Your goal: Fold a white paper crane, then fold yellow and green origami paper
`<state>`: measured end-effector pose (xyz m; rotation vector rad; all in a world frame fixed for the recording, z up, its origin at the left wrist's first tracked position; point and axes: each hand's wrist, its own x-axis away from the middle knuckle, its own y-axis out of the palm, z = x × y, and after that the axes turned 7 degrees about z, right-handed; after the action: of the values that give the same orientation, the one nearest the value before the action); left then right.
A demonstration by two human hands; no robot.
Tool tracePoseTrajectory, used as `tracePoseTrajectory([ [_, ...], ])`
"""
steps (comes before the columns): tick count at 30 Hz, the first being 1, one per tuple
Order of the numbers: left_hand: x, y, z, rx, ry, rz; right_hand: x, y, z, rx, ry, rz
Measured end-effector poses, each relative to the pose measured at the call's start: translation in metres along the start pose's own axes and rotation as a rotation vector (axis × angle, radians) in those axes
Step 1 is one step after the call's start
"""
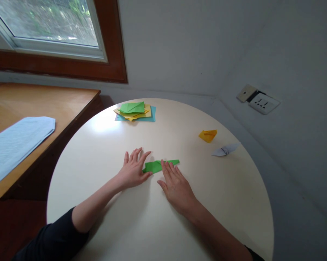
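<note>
A long, narrow strip of folded green paper [153,166] lies flat on the round white table [103,232], its tapered end pointing right. My left hand [134,169] is at its left end, fingers spread, with the thumb at the lower edge of the paper. From below, my right hand [176,186] rests flat with its fingertips on the right half of the strip and the thumb held apart. The fingers of that hand cover part of the paper's lower edge.
At the table's far side sits a stack of coloured papers [147,113], topped by a green folded piece [132,107]. An orange folded paper [208,136] and a whitish folded paper [225,150] lie to the right. A wooden desk [68,98] holding white sheets [19,145] stands left.
</note>
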<state>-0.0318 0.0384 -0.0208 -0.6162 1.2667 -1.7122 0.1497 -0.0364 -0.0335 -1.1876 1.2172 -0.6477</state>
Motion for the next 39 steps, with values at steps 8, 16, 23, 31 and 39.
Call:
tracePoseTrajectory([
  [8,-0.001,-0.016,-0.009,-0.019,-0.057,-0.162,0.000,-0.002,0.001,-0.020,0.001,0.021],
  [16,-0.006,-0.028,-0.009,0.191,-0.074,-0.087,0.004,0.007,0.003,-0.043,-0.004,0.056],
  [23,-0.011,-0.009,-0.001,0.193,-0.169,0.082,0.007,0.015,0.003,-0.041,-0.007,0.064],
  [31,-0.011,-0.009,0.000,0.222,-0.202,0.108,0.008,0.016,0.002,-0.070,0.017,0.057],
  [39,-0.013,-0.010,-0.001,0.159,-0.210,0.148,0.008,0.015,0.001,-0.136,0.056,0.032],
])
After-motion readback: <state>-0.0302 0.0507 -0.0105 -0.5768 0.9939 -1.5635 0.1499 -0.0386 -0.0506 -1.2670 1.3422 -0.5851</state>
